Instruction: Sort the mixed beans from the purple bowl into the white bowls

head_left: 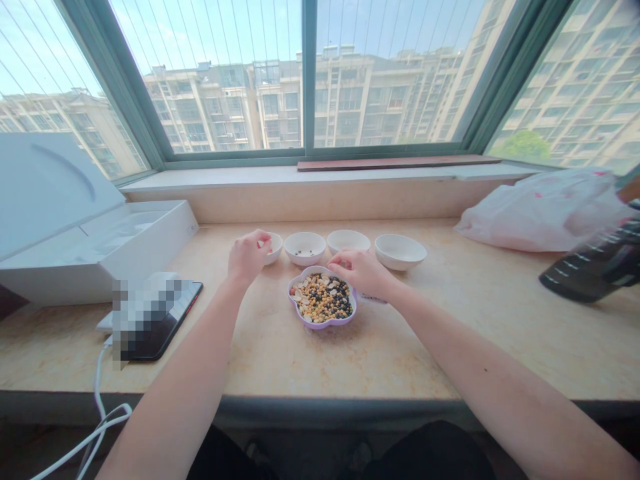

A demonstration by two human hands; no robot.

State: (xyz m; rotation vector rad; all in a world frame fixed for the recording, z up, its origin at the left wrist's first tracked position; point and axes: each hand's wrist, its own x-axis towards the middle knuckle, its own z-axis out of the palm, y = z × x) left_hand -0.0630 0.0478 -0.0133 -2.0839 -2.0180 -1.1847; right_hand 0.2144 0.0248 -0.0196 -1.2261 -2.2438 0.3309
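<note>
A purple flower-shaped bowl (pixel 324 326) holds a mix of yellow beans, black beans and pale shelled nuts. Behind it stands a row of small white bowls. My left hand (pixel 246 259) is over the leftmost white bowl (pixel 276 248), its fingers drawn together at the rim; bits of red show inside. A few dark beans lie in the second bowl (pixel 305 249). My right hand (pixel 361 270) is closed in a pinch above the purple bowl's far right edge, partly covering the third bowl (pixel 349 238). The rightmost bowl (pixel 401 252) shows no contents. What either pinch holds is too small to see.
An open white box (pixel 145 233) sits at the left, with a phone (pixel 173 327) and white cable (pixel 100 387) nearer me. At the right are a white plastic bag (pixel 540 210) and a dark bottle (pixel 590 267). A windowsill (pixel 240 177) runs along the back.
</note>
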